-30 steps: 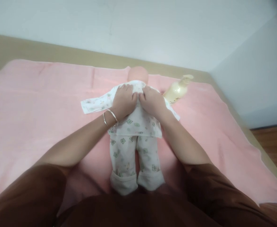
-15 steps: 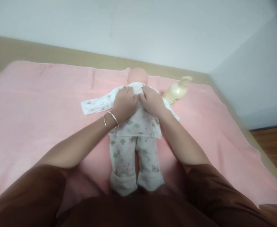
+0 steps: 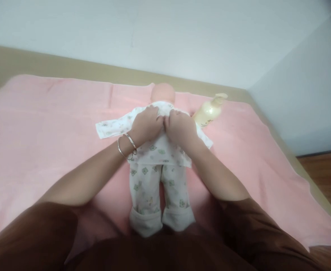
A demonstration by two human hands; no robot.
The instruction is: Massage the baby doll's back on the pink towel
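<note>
The doll (image 3: pixel 163 93) lies on the pink blanket (image 3: pixel 49 113), head away from us | our left hand (image 3: pixel 148 126) (it wears two bracelets (image 3: pixel 131 141)) and right hand (image 3: pixel 181 128) rest on its shirt (image 3: pixel 160 153) — fingers curled in, but we can't tell if they pinch it | yellow bottle (image 3: pixel 207 113) — just past our right hand

A yellowish pump bottle (image 3: pixel 210 111) apparently stands on pink cloth (image 3: pixel 52 113).
</note>
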